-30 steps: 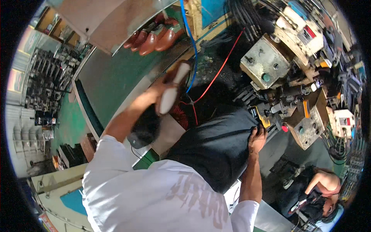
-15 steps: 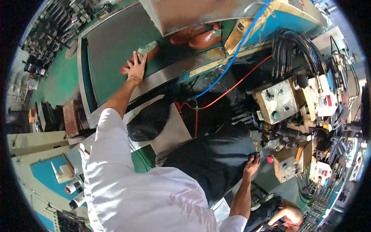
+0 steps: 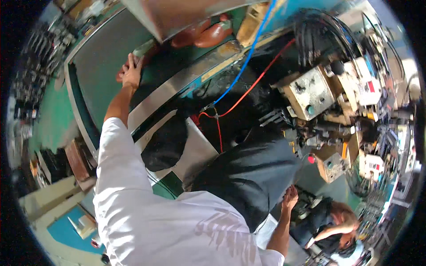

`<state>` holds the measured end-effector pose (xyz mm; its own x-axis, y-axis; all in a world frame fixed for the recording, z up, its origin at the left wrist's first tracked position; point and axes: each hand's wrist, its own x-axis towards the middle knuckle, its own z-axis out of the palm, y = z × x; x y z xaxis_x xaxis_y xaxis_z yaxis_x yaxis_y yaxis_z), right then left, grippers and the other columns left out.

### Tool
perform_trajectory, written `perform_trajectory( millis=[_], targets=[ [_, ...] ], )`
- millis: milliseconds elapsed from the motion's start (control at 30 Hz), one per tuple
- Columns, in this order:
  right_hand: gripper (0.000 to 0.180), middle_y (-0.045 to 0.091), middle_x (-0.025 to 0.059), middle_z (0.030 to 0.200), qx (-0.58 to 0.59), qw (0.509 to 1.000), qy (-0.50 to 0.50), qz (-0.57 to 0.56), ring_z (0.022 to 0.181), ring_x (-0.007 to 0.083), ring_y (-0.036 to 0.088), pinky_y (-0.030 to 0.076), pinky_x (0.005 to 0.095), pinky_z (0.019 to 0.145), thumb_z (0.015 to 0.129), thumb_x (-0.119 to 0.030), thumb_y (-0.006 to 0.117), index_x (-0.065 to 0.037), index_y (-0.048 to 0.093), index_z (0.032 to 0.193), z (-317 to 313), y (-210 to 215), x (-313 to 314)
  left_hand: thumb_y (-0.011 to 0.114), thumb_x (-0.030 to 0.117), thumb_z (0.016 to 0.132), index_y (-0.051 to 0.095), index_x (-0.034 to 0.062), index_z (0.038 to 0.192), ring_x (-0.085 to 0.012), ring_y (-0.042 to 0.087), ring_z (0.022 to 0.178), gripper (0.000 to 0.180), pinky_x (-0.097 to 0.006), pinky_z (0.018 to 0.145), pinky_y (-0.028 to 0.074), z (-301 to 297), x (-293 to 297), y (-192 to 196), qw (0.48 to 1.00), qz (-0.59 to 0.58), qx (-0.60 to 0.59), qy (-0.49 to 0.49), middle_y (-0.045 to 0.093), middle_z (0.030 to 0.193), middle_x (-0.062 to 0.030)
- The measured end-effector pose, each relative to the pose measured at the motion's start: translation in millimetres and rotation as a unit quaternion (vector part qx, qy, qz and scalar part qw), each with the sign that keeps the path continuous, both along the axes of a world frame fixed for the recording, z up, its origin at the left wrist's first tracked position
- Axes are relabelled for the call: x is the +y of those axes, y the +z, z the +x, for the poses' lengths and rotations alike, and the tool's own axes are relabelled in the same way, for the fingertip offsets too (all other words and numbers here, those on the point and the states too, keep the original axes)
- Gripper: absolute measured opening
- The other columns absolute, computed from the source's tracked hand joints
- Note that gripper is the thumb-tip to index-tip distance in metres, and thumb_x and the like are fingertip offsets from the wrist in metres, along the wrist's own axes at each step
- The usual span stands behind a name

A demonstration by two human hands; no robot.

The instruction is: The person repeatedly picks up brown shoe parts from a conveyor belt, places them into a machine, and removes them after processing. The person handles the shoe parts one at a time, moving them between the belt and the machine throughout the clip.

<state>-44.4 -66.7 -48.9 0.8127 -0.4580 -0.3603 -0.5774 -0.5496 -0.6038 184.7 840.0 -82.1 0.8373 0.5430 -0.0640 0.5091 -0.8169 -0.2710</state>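
My left hand (image 3: pixel 132 73) is stretched far forward, its fingers over a reddish-brown shoe (image 3: pixel 119 76) on a dark green belt (image 3: pixel 95 53). The shoe has a pale green part at its upper end, close to the edge of a metal housing (image 3: pixel 195 13). Much of it is hidden by the hand and the housing. Farther right, another reddish-brown shoe (image 3: pixel 214 35) lies under the housing beside a darker one. Low at my right side, my right hand (image 3: pixel 289 197) has its fingers curled beside black cloth (image 3: pixel 248 173). Whether anything is in them is hidden.
A metal rail (image 3: pixel 168 91) borders the belt on my side. A blue hose (image 3: pixel 245 62) and a red hose (image 3: pixel 255 88) cross the space before me. Control boxes (image 3: pixel 308 94) stand at the right. Another person (image 3: pixel 344 221) is bent over at the lower right.
The whole view has shifted. My left hand and the shoe under it are farther in, the shoe's upper end now nearer the housing. My right hand has dropped away from the black cloth.
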Motion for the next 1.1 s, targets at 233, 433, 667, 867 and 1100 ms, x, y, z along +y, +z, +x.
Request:
perform_trajectory(
  millis=[233,433,667,867,1100],
  targets=[
    [0.032,0.078,0.0134,0.107,-0.106,0.98,-0.167,-0.009,0.098,0.0213,0.073,0.059,0.0385,0.086,0.1,-0.017,0.074,0.003,0.071,0.126,-180,-61,-27,0.058,0.027,0.105,0.054,0.0055,0.152,-0.0431,0.056,0.139,0.052,-0.052,0.108,0.051,56,-5,41,0.964,-0.056,0.186,-0.182,0.057,0.151,-0.0276],
    [0.024,0.075,0.015,0.077,-0.046,0.832,-0.541,-0.113,0.074,0.0285,0.075,0.06,0.0428,0.071,0.093,-0.023,0.069,0.001,0.067,0.094,-391,-126,18,0.054,0.016,0.108,0.065,0.0,0.141,-0.0389,0.06,0.137,0.039,-0.045,0.117,0.044,79,-303,17,0.781,-0.281,-0.023,-0.558,0.067,0.144,-0.0224],
    [0.042,0.077,0.0211,0.113,0.166,0.731,-0.647,-0.138,0.098,0.034,0.077,0.063,0.0431,0.082,0.097,-0.027,0.068,-0.002,0.065,0.13,-588,-128,150,0.058,0.005,0.108,0.065,-0.003,0.14,-0.0316,0.071,0.12,0.034,-0.039,0.102,0.055,-72,-675,70,0.533,-0.638,0.059,-0.552,0.071,0.134,-0.0205],
    [0.076,0.061,0.0304,0.144,0.279,0.654,-0.699,-0.077,0.135,0.0434,0.06,0.052,0.048,0.111,0.088,-0.028,0.078,-0.006,0.048,0.154,-629,-38,108,0.057,0.008,0.109,0.066,-0.0042,0.136,-0.0366,0.07,0.115,0.03,-0.041,0.099,0.054,-122,-744,131,0.462,-0.526,0.128,-0.703,0.071,0.127,-0.0215],
    [0.088,0.045,0.0287,0.159,0.252,0.734,-0.598,-0.197,0.144,0.0428,0.05,0.048,0.0488,0.115,0.085,-0.027,0.079,-0.007,0.039,0.16,-714,-21,1,0.056,0.005,0.107,0.067,-0.0068,0.128,-0.0419,0.068,0.112,0.026,-0.044,0.099,0.053,-106,-755,114,0.45,-0.444,0.151,-0.76,0.07,0.122,-0.024]
  ],
)
